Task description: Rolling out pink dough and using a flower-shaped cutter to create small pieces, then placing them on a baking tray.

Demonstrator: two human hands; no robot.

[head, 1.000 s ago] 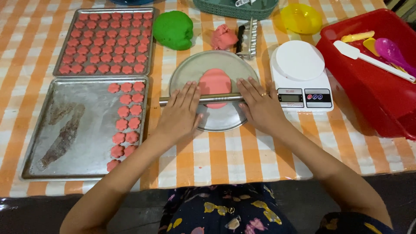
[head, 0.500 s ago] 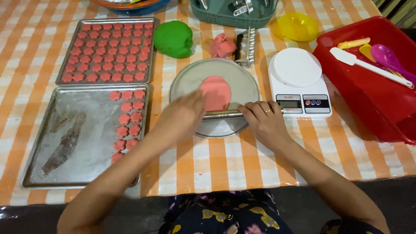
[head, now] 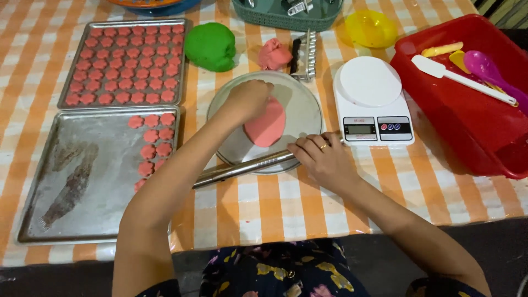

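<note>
A flattened oval of pink dough [head: 266, 125] lies on a round metal plate [head: 305, 107] at the middle of the orange-checked table [head: 264, 203]. The left hand [head: 248, 100] rests fingers-down on the dough's upper edge, pinching at it. The right hand [head: 323, 159] clamps the end of a shiny steel rolling pin [head: 242, 168] lying across the plate's near rim. Beside the plate stands a white digital scale [head: 373, 99]; farther right, a red plastic tub [head: 467, 110] holds spatulas and a purple spoon. Left, two metal trays [head: 93, 187] carry pink flower-shaped cookies. A green dough ball [head: 210, 47] sits behind.
</note>
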